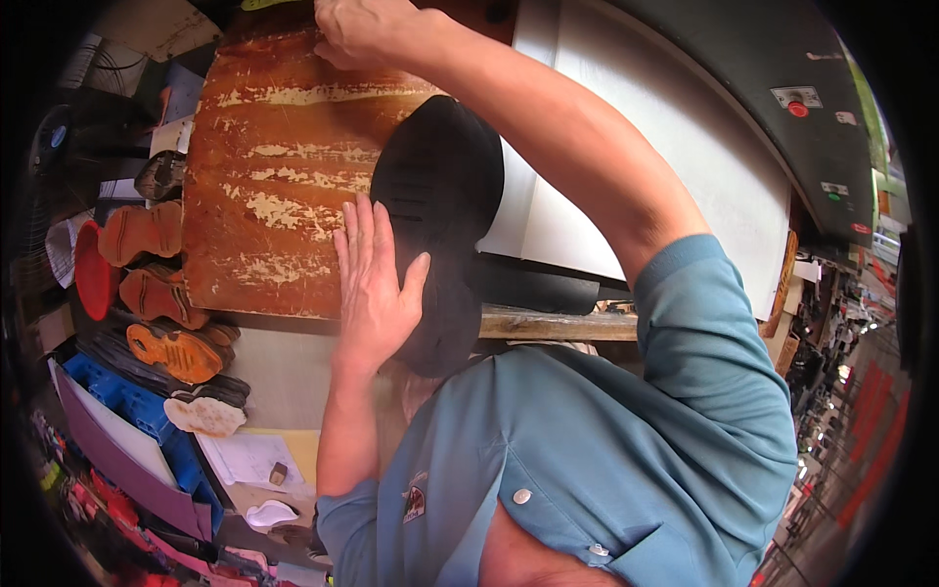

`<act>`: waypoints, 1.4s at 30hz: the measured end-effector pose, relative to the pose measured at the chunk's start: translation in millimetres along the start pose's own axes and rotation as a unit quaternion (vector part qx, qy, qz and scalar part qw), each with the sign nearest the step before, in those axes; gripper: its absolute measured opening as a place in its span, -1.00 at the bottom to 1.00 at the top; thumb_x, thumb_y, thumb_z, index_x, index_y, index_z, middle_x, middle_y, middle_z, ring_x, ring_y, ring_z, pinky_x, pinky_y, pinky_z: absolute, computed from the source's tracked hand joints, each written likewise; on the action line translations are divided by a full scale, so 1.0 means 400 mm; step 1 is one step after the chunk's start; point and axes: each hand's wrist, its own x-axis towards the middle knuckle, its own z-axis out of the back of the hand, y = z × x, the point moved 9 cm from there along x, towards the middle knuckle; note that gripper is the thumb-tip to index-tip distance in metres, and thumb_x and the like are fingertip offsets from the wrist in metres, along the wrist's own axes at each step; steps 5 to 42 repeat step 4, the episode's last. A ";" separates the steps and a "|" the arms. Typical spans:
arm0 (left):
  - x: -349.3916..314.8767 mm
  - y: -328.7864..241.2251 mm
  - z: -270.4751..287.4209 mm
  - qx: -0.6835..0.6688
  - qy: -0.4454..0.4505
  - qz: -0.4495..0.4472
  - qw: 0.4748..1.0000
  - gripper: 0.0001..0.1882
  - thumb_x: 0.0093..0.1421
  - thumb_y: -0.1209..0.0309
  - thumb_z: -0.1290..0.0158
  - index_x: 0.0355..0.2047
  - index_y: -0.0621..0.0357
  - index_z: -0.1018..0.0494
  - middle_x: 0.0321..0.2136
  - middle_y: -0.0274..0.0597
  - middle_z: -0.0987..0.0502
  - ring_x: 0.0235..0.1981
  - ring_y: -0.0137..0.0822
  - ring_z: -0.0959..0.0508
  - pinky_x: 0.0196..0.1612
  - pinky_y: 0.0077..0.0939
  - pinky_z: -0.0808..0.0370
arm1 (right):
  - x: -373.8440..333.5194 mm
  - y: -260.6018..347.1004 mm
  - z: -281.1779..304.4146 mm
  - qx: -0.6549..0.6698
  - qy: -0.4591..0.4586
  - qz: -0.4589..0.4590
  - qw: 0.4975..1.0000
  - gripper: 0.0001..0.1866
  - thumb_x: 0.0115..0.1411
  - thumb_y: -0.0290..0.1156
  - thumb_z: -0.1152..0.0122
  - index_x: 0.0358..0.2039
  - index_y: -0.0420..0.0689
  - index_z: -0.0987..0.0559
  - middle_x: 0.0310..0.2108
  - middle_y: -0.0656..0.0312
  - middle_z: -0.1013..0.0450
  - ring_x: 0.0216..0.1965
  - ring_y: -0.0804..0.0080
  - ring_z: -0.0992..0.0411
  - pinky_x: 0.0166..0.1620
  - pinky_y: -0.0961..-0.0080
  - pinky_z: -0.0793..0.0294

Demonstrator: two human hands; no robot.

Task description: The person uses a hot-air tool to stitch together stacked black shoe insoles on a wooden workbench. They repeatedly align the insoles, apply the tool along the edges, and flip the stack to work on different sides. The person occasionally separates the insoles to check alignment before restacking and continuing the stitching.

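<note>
A large black shoe sole (pixel 440 166), foot-shaped with a few short slots across it, lies along the right edge of a worn brown wooden board (pixel 225 235). My left hand (pixel 377 279) is laid flat at its left side, fingers stretched toward the far side and thumb over the black surface. Beyond the sole, my right arm reaches across to the board's far edge. There my right hand (pixel 362 29) is closed, its fingers curled, and what they hold, if anything, is hidden at the picture's top.
Brown and orange shoe soles (pixel 181 352) are stacked left of the board, beside a red round object (pixel 96 269) and a blue crate (pixel 117 401). A white sheet-like surface (pixel 626 127) spreads to the right, below a dark machine panel with a red button (pixel 798 110).
</note>
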 end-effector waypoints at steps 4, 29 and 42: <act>-0.002 0.006 0.000 -0.024 -0.001 -0.003 1.000 -0.10 0.48 0.17 -0.13 0.59 0.36 0.06 0.60 0.29 0.05 0.64 0.28 0.14 0.62 0.20 0.21 | -0.066 0.026 -0.138 -0.222 -0.079 0.021 0.972 -0.28 0.10 -0.13 -0.39 0.03 -0.58 -0.56 -0.04 -0.28 -0.54 0.03 -0.10 -0.52 0.21 -0.35 -0.45; -0.002 0.006 0.000 -0.024 -0.001 -0.003 1.000 -0.10 0.48 0.17 -0.13 0.59 0.36 0.06 0.60 0.29 0.05 0.64 0.28 0.14 0.62 0.20 0.21 | -0.066 0.026 -0.138 -0.222 -0.079 0.021 0.972 -0.28 0.10 -0.13 -0.39 0.03 -0.58 -0.56 -0.04 -0.28 -0.54 0.03 -0.10 -0.52 0.21 -0.35 -0.45; -0.002 0.006 0.000 -0.024 -0.001 -0.003 1.000 -0.10 0.48 0.17 -0.13 0.59 0.36 0.06 0.60 0.29 0.05 0.64 0.28 0.14 0.62 0.20 0.21 | -0.066 0.026 -0.138 -0.222 -0.079 0.021 0.972 -0.28 0.10 -0.13 -0.39 0.03 -0.58 -0.56 -0.04 -0.28 -0.54 0.03 -0.10 -0.52 0.21 -0.35 -0.45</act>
